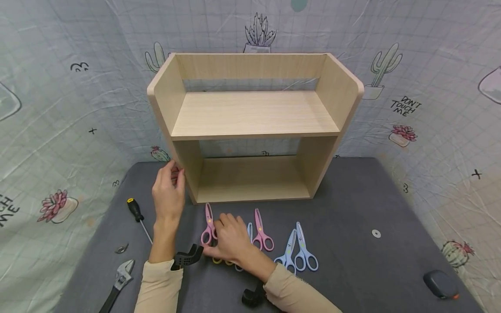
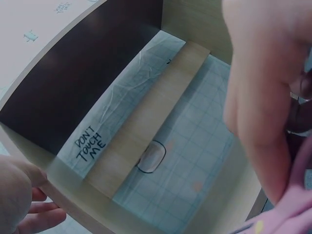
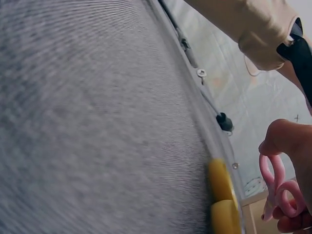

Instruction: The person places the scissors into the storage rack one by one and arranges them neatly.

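Pink scissors (image 1: 209, 226) lie on the gray table (image 1: 352, 208), just in front of the wooden shelf (image 1: 254, 126). Their long side runs from near to far. The blades point far, toward the shelf, and the loops are at the near end. The right hand (image 1: 231, 243) rests on the loops, and its thumb and fingers curl around them, as the right wrist view shows. Yellow scissor loops (image 3: 222, 195) peek out from under that hand, on the near side.

The left hand (image 1: 169, 191) is up at the left side of the shelf. Its fingers bend and touch the front edge of the left wall, near the bottom. It holds nothing else.

To the right of the right hand lie another pink pair (image 1: 261, 232) and two blue pairs (image 1: 297, 252), all pointing far too. A screwdriver (image 1: 138, 217) with a black handle lies on the left side of the table, and a wrench (image 1: 119, 280) lies nearer, at the left edge. A small metal ring (image 1: 376, 233) sits well apart on the right
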Tool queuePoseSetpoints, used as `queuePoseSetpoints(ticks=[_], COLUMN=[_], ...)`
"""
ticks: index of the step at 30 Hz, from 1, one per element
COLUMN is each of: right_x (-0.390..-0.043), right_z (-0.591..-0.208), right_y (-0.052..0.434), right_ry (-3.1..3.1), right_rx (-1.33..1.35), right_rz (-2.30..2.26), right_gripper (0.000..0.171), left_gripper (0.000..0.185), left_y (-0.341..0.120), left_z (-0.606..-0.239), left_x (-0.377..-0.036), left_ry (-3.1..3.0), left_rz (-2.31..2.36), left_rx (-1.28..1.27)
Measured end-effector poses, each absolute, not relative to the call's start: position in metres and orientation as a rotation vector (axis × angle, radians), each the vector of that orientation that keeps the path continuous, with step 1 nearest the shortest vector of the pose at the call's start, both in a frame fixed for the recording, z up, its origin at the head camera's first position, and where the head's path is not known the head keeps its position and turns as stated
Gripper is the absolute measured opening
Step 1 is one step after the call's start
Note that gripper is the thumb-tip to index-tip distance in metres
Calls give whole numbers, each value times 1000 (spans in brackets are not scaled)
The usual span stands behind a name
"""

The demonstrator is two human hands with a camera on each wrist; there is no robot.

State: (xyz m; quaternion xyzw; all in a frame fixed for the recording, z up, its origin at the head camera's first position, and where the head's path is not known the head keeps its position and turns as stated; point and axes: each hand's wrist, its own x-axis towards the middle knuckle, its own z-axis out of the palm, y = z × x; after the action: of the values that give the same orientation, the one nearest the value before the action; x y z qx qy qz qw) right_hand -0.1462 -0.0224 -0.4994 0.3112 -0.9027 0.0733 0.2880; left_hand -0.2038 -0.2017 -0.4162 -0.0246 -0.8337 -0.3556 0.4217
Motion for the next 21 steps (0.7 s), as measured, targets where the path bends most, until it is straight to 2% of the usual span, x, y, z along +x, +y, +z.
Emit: queuePoseSetpoints(ticks=[5,21], right_x=[-148,-143], right_z=[-493,-443], right_y=[-20,-6], right_ry=[-2386,-2345], right_rx=[846,915], right_rz=[248,432], right_gripper=[54,54], left_gripper=[33,27], left_y=[-203,-204], left_z=[-416,-414], left_x=[-203,-200], left_ry=[-2096,-2106], left_rz=[-881,-875], left_rx=[-61,-48])
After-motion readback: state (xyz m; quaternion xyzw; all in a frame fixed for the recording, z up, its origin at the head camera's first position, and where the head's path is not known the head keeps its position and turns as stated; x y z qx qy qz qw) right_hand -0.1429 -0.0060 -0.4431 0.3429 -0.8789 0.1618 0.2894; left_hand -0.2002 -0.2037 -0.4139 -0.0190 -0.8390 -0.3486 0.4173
